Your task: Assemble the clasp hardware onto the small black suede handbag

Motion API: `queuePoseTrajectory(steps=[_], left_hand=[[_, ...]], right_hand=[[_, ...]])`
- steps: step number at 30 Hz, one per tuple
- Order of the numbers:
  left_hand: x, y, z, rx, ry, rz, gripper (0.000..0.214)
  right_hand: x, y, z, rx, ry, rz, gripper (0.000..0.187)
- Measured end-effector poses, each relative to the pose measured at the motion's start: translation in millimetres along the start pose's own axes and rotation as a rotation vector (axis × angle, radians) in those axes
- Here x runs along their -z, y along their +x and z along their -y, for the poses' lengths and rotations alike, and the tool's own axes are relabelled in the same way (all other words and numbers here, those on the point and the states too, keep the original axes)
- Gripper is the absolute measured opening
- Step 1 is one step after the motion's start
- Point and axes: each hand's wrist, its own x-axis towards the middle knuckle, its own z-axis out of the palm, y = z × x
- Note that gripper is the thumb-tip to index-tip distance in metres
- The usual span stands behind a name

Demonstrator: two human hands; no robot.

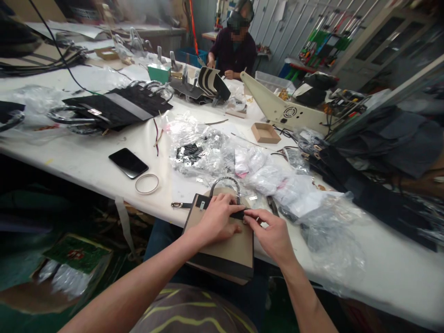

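Note:
A tan and black handbag (239, 247) lies at the table's front edge, partly over my lap, with its looped dark handle (227, 180) pointing away from me. My left hand (219, 217) lies across the bag, fingers stretched out over the black strip along its top. Beside those fingertips, my right hand (268, 226) pinches at the right end of that strip. What sits between its thumb and finger is too small to make out. A small metal plate (202, 205) shows on the strip's left part. From the bag's left side sticks out a black strap with a metal buckle (176, 204).
Left of the bag lie a phone (128, 163) and a bangle-like ring (146, 183). Plastic bags with small metal plates (189, 155) spread ahead. Black bags (121, 108) lie farther left. A small cardboard box (265, 133) stands beyond. Another person (236, 51) sits across the table.

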Motion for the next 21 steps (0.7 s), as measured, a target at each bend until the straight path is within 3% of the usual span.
queuePoseTrajectory(steps=[4, 21], left_hand=[[-1.9, -0.2, 1.9, -0.003, 0.002, -0.009, 0.065], [-2.4, 2.1, 2.7, 0.008, -0.01, -0.011, 0.067]], right_hand=[[-1.3, 0.7, -0.3, 0.068, -0.032, 0.016, 0.018], [-3.4, -5.1, 0.9, 0.087, -0.061, 0.002, 0.012]])
